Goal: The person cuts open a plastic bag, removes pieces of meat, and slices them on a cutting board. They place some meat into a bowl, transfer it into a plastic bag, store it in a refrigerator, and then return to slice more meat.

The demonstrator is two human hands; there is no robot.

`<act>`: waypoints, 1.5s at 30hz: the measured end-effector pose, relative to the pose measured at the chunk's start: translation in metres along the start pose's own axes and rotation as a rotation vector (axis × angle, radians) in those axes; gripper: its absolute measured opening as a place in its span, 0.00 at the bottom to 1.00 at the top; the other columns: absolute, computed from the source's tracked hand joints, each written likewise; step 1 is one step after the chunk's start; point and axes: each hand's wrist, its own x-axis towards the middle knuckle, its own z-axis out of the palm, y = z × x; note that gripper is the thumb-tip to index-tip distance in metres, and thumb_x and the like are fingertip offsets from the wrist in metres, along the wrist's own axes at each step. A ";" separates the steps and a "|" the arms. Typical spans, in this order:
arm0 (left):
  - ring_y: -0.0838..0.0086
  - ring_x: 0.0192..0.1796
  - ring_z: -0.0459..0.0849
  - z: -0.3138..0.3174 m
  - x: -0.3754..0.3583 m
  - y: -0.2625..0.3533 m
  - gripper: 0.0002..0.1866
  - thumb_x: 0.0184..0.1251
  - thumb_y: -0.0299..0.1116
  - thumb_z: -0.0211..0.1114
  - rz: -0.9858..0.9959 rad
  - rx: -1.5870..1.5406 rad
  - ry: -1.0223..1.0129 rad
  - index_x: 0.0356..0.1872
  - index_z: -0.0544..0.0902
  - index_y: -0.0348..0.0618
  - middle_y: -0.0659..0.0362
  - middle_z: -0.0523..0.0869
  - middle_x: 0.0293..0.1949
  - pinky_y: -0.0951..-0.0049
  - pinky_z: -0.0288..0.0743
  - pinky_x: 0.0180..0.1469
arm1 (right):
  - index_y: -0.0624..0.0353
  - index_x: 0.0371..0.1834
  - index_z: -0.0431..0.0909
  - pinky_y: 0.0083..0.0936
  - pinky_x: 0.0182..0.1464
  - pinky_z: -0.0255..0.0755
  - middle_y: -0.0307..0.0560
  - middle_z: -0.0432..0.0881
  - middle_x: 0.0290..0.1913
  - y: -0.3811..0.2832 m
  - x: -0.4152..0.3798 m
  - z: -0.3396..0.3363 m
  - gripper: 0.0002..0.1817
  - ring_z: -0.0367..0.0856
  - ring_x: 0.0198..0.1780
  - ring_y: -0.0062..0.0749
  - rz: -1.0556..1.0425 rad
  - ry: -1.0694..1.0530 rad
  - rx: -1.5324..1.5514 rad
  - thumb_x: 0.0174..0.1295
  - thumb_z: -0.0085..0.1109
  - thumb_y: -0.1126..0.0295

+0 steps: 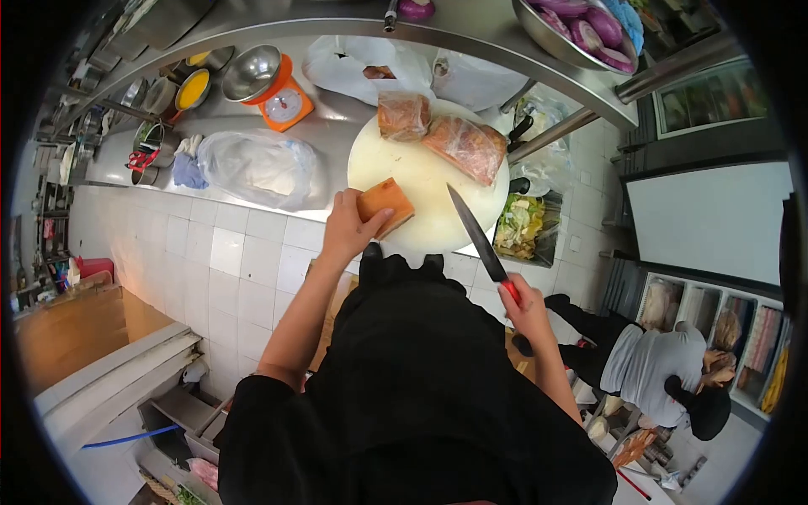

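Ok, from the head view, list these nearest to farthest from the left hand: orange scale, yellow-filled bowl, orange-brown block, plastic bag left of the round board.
1. Orange-brown block, held by the left hand.
2. Plastic bag, ahead and left.
3. Orange scale, farther ahead, left.
4. Yellow-filled bowl, farthest, ahead and left.

No readable text, labels or numbers

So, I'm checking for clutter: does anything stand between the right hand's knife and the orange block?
Nothing visible does: only bare board lies between the knife and the block. The left hand holds the block from the left; the wrapped pieces lie farther back.
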 end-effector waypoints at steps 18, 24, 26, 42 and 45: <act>0.44 0.72 0.74 -0.004 0.026 -0.018 0.24 0.58 0.36 0.80 0.816 -0.017 -0.061 0.55 0.84 0.45 0.48 0.76 0.69 0.49 0.70 0.74 | 0.62 0.46 0.70 0.57 0.34 0.78 0.60 0.86 0.27 -0.123 0.079 0.015 0.09 0.87 0.31 0.62 -0.345 -0.164 -0.610 0.75 0.58 0.69; 0.47 0.70 0.75 -0.025 0.019 -0.029 0.23 0.61 0.39 0.78 0.745 -0.054 0.089 0.55 0.84 0.45 0.48 0.79 0.66 0.49 0.70 0.72 | 0.63 0.46 0.70 0.58 0.36 0.78 0.60 0.86 0.27 -0.078 0.077 0.028 0.10 0.87 0.32 0.64 -0.186 -0.191 -0.635 0.75 0.57 0.68; 0.47 0.69 0.75 -0.022 0.018 -0.030 0.22 0.61 0.40 0.78 0.740 -0.048 0.125 0.54 0.84 0.45 0.49 0.80 0.65 0.49 0.70 0.72 | 0.63 0.46 0.70 0.59 0.36 0.78 0.61 0.86 0.27 -0.092 0.076 0.028 0.10 0.86 0.32 0.65 -0.155 -0.208 -0.613 0.75 0.57 0.68; 0.49 0.65 0.76 0.015 0.032 -0.022 0.17 0.57 0.38 0.77 0.815 0.019 0.101 0.46 0.86 0.48 0.52 0.81 0.66 0.52 0.72 0.68 | 0.63 0.46 0.72 0.56 0.35 0.79 0.61 0.85 0.24 -0.120 0.077 0.026 0.09 0.87 0.29 0.62 -0.255 -0.145 -0.642 0.73 0.60 0.70; 0.49 0.65 0.75 0.014 0.035 -0.021 0.17 0.57 0.37 0.77 0.820 0.002 0.089 0.47 0.86 0.48 0.52 0.81 0.66 0.52 0.72 0.68 | 0.63 0.45 0.73 0.56 0.34 0.79 0.61 0.85 0.23 -0.117 0.075 0.027 0.09 0.86 0.28 0.62 -0.252 -0.112 -0.636 0.73 0.60 0.69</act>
